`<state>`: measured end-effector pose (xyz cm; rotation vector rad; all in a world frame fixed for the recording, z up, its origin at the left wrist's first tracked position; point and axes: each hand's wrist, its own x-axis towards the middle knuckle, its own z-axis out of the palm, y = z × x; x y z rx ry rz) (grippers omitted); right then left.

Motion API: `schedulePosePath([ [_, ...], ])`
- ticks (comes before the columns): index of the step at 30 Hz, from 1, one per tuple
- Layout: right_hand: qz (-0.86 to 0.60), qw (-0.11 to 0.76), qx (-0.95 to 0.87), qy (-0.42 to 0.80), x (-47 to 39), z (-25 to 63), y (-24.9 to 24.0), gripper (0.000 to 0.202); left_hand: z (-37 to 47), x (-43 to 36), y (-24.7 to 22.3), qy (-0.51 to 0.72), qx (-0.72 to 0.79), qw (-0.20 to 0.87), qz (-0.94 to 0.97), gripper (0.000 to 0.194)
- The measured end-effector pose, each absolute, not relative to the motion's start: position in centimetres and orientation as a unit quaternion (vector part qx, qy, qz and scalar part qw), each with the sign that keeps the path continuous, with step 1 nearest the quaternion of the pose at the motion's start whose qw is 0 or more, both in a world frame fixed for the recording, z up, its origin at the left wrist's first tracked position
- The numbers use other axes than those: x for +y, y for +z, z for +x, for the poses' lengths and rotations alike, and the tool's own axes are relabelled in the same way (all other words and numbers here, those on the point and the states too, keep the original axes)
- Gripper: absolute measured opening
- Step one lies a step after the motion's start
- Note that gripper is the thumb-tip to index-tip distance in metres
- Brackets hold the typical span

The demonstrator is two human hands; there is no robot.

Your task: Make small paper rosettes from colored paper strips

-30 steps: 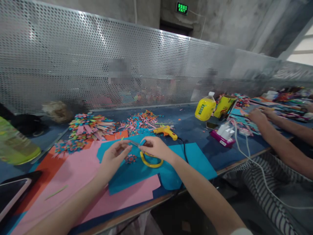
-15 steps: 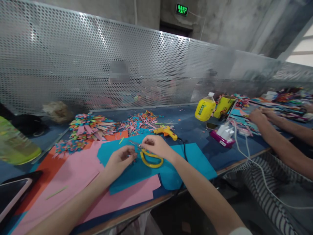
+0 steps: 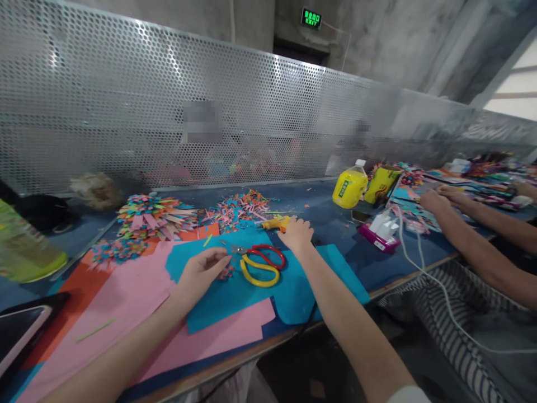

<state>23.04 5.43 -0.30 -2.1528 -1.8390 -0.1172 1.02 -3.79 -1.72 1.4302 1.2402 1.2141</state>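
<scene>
Head view: right fingers [image 3: 301, 225] overlap the glue gun [image 3: 273, 223], left fingers [image 3: 215, 256] curl inside table edge [image 3: 226, 366]; grips unclear.

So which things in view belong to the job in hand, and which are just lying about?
Apparently in use: yellow glue gun (under the right hand), small paper cluster (at the left hand), scissors, blue paper.

Probably just lying about: yellow plastic bottle, greenish bottle, dark-screened device.

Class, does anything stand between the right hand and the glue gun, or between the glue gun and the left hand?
Nothing visible separates the right hand from the glue gun, which it partly covers. Between the glue gun and the left hand, scissors lie on the blue paper.
</scene>
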Motion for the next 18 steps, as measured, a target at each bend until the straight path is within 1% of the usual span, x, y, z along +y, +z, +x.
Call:
schedulePosePath([
  [4, -0.748, 0.152, -0.646, -0.025, 6.1, 23.5, 0.0, 0.050, 0.8, -3.6, -1.3, 0.508, 0.527, 0.400, 0.552, 0.027],
  [7, -0.750, 0.174, -0.638, -0.030, 6.1, 24.1, 0.7, 0.053, 0.4, -3.3, -1.4, 0.517, 0.533, 0.378, 0.553, 0.026],
  [9, -0.745, 0.222, -0.627, -0.046, 5.9, 24.5, 1.3, 0.053, 0.1, -3.0, -1.6, 0.517, 0.528, 0.375, 0.559, 0.025],
  [12, -0.691, 0.323, -0.642, -0.071, 5.3, 24.7, 1.9, 0.045, 0.1, -2.9, -1.7, 0.517, 0.528, 0.378, 0.558, 0.024],
  [16, -0.522, 0.436, -0.725, -0.111, 4.2, 23.5, 1.8, 0.038, 0.2, -3.0, -1.6, 0.514, 0.540, 0.398, 0.535, 0.030],
  [18, -0.443, 0.469, -0.751, -0.142, 3.7, 22.7, 1.5, 0.037, 0.1, -2.9, -1.8, 0.522, 0.538, 0.408, 0.521, 0.033],
])
